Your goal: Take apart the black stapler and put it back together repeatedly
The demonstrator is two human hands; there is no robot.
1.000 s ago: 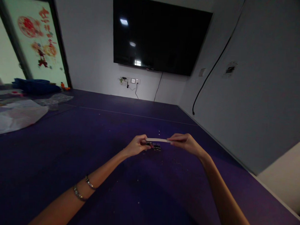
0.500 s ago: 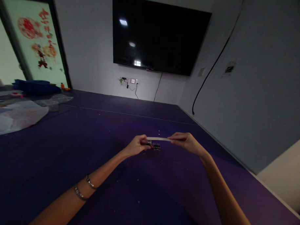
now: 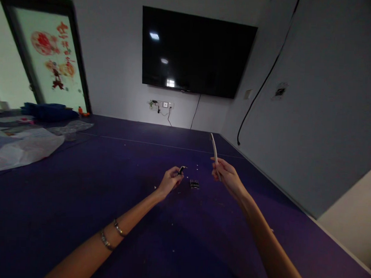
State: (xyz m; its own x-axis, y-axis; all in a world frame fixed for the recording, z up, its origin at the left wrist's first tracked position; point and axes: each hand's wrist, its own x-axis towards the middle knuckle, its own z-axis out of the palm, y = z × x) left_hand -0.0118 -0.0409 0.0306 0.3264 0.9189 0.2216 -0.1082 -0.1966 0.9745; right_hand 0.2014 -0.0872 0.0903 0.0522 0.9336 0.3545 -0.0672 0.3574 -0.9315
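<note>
My right hand is closed around the lower handle of a slim white toothbrush. It stands nearly upright, with a small dark patch of bristles at its top end. My left hand pinches a small dark piece with a pale, shiny edge; its kind is hard to tell, as the fingers cover most of it. Between the two hands, a small dark circuit board lies flat on the purple surface, touched by neither hand.
The wide purple surface carries scattered white specks. On the left lie crumpled clear plastic sheeting and a dark blue cloth bundle. A television hangs on the far wall. Down the right wall runs a black cable.
The toothbrush has swung from level, with its far end at my left hand, to nearly upright and apart from it. The view has tilted up slightly.
</note>
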